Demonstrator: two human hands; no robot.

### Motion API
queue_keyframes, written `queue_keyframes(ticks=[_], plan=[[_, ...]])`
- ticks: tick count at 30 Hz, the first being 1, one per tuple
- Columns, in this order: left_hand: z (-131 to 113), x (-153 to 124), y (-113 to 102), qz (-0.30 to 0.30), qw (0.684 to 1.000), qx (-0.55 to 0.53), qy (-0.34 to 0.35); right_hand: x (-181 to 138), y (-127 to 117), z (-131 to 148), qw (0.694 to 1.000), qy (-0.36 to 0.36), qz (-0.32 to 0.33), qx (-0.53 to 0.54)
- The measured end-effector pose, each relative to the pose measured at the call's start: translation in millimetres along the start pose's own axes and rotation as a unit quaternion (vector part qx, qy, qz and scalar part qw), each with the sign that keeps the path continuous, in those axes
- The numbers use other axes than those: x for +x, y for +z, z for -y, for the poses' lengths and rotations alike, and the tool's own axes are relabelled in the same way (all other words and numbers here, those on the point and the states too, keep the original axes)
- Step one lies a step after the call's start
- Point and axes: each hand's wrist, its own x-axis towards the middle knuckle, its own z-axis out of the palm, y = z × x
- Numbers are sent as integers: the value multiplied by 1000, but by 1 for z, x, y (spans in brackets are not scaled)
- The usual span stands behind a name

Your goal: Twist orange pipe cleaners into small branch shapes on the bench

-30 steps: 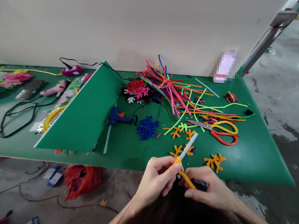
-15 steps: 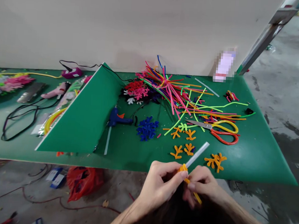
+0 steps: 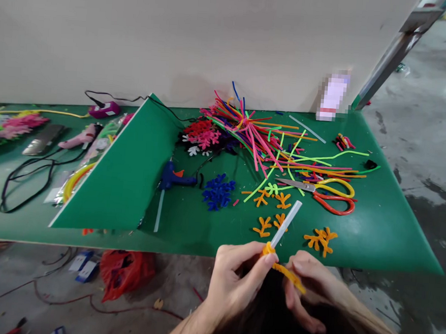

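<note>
My left hand (image 3: 234, 279) pinches a whitish translucent glue stick (image 3: 287, 223) near its lower end. An orange pipe cleaner (image 3: 268, 249) is wound round the stick there, under the left thumb and fingers. Its loose tail slants down to the right, to my right hand (image 3: 310, 282), whose thumb and fingers are lightly closed about it. The lower right fingers are spread away. Just beyond the hands lie orange branched pipe-cleaner pieces (image 3: 262, 226), with another orange cluster (image 3: 320, 240) to the right. Scissors (image 3: 315, 187) with yellow and red handles rest behind them.
A blue glue gun (image 3: 174, 176) stands beside a leaning green board (image 3: 107, 179). Blue pipe-cleaner pieces (image 3: 218, 192) lie near it. Behind is a heap of coloured pipe cleaners (image 3: 248, 130). A phone-like blurred object (image 3: 333, 96) leans on the wall. A red bag (image 3: 126, 272) sits below the table.
The glue stick has shifted slightly left and stands steeper with my left hand. My right hand has moved right, away from the left, its lower fingers spreading; more of the orange tail shows.
</note>
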Motion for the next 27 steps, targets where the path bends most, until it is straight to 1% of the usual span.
queue_keyframes(ticks=[1, 2, 3, 4, 5, 6, 7, 8, 10, 11, 12, 13, 14, 15, 16, 17, 18, 19, 20, 21, 22, 23, 24, 25, 26, 27], plan=[[0, 1, 0, 5, 1000, -4, -3, 2, -2, -5, 999, 8, 8, 45], [0, 1, 0, 11, 1000, -5, -5, 4, -3, -9, 998, 3, 14, 53], [1, 1, 0, 17, 1000, -5, -7, 5, -3, -11, 1000, -15, 17, 22], [1, 0, 0, 23, 1000, -4, -9, 4, -3, -11, 997, -48, 10, -57], [1, 0, 0, 25, 1000, -2, -12, 3, -3, -10, 982, -88, -13, -166], [2, -1, 0, 23, 1000, 1, -14, 0, -2, -8, 951, -126, -48, -276], [2, -2, 1, 15, 1000, 3, -17, -3, -1, -5, 904, -165, -93, -384], [2, -2, 1, 3, 1000, 2, -23, -6, 0, -2, 839, -206, -140, -485], [1, -3, 2, -23, 999, -11, -40, -11, 2, 2, 679, -286, -207, -644], [0, -3, 2, -32, 998, -22, -51, -12, 3, 4, 601, -321, -221, -697], [-1, -3, 3, -36, 997, -35, -61, -12, 4, 5, 535, -351, -230, -733], [-2, -2, 3, -37, 996, -47, -69, -11, 5, 6, 514, -363, -240, -739], [-2, -2, 3, -36, 995, -57, -72, -9, 5, 7, 559, -349, -248, -710], [-2, -2, 2, -34, 995, -63, -73, -6, 6, 7, 649, -311, -245, -650], [-2, -1, 1, -29, 995, -67, -72, -4, 6, 7, 759, -249, -222, -560], [-2, -1, 0, -25, 995, -69, -69, -2, 6, 7, 861, -171, -175, -446], [-2, 0, 0, -21, 995, -70, -65, -1, 6, 6, 936, -91, -115, -321], [-2, 0, -1, -18, 996, -68, -60, 0, 5, 4, 976, -30, -60, -205], [-2, 0, -2, -15, 996, -66, -55, 1, 5, 3, 993, 5, -25, -118], [-2, 1, -3, -16, 997, -62, -50, 0, 4, 1, 997, 16, -17, -71], [-2, 1, -3, -18, 997, -56, -46, 0, 4, 0, 997, 4, -32, -74], [-1, 1, -4, -20, 998, -50, -45, -1, 3, 0, 989, -26, -63, -129], [0, 1, -4, -20, 998, -43, -45, -2, 2, 0, 965, -73, -103, -229], [1, 2, -3, -20, 998, -34, -46, -4, 1, 1, 913, -133, -146, -357], [2, 2, -2, -17, 998, -25, -48, -5, -1, 2, 826, -198, -185, -494], [4, 2, -2, -12, 998, -16, -53, -7, -3, 3, 709, -260, -218, -618]])
